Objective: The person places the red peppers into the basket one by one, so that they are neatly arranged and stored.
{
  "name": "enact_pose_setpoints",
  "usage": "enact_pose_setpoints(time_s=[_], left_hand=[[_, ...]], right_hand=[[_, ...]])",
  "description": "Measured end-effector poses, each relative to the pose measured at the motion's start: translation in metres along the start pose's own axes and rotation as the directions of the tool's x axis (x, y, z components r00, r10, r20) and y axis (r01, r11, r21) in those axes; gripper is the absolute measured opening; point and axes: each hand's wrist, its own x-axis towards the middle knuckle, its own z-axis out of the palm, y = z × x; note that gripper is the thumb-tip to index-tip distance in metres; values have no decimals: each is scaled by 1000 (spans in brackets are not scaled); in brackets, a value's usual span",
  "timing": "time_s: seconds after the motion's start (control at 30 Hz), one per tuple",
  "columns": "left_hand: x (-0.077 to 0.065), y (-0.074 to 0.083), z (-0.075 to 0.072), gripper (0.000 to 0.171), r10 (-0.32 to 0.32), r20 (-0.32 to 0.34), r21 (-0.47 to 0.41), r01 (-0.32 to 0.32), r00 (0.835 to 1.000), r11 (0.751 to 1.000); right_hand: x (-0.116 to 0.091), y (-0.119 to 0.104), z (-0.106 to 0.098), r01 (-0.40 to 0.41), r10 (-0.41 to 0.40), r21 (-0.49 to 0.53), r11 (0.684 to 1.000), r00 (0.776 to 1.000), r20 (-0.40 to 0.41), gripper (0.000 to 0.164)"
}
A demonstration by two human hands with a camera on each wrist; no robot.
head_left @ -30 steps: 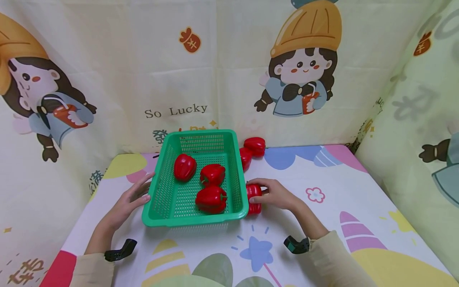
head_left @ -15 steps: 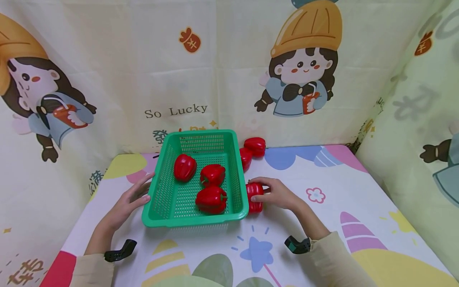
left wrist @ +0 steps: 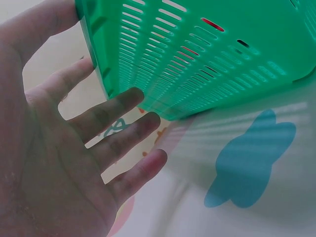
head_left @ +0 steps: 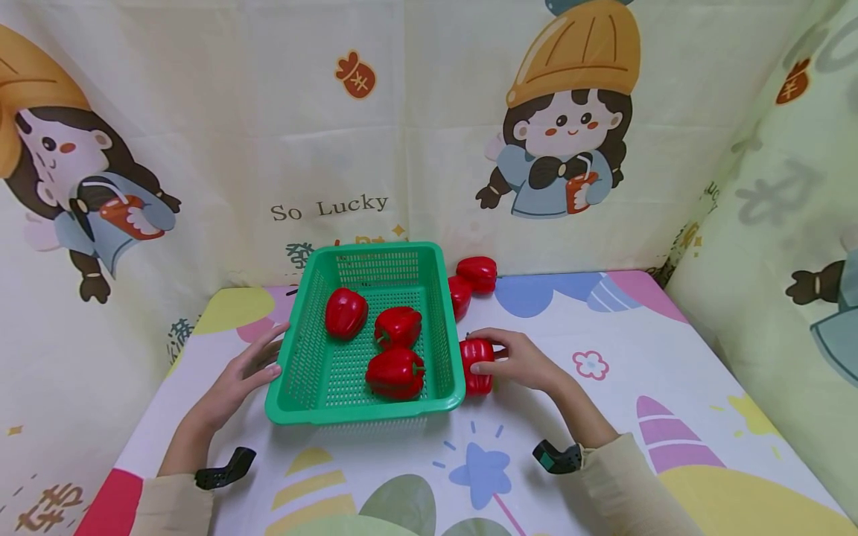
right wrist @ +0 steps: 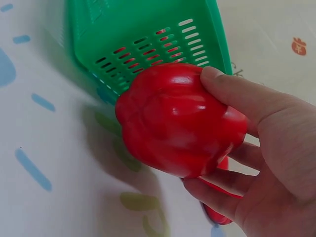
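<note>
A green plastic basket (head_left: 362, 410) with slotted walls stands on the table, three red bell peppers inside: one at the left (head_left: 345, 314), one at the middle right (head_left: 399, 326), one in front (head_left: 394, 374). My left hand (head_left: 231, 383) is at its left rim; in the left wrist view the fingers spread straight, thumb and index tips at the rim. Beside the right wall, my right hand (head_left: 521, 363) grips another red bell pepper (right wrist: 173, 116) between thumb and fingers. The right wrist view shows it close against the basket's outer wall.
Two more red bell peppers, one at the back (head_left: 477, 275) and one partly hidden by the basket (head_left: 459, 296), lie behind the right hand. A printed cloth (head_left: 570, 313) covers the table, and a patterned curtain (head_left: 442, 149) hangs along its back edge.
My right hand has shifted slightly right and toward the back with the bell pepper in its grip. The left hand and the basket stay where they were.
</note>
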Motion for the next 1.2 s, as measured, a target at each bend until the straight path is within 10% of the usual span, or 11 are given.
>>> enact_pose_setpoints(time_s=[0.4, 1.2], left_hand=[[0, -2, 0, 61, 16, 2, -12, -16, 1000, 1000], [1, -4, -1, 62, 27, 2, -18, -27, 1000, 999]], right_hand=[[-4, -23, 0, -40, 39, -17, 999, 996, -75, 51], [1, 3, -1, -8, 7, -3, 1000, 981, -195, 54]])
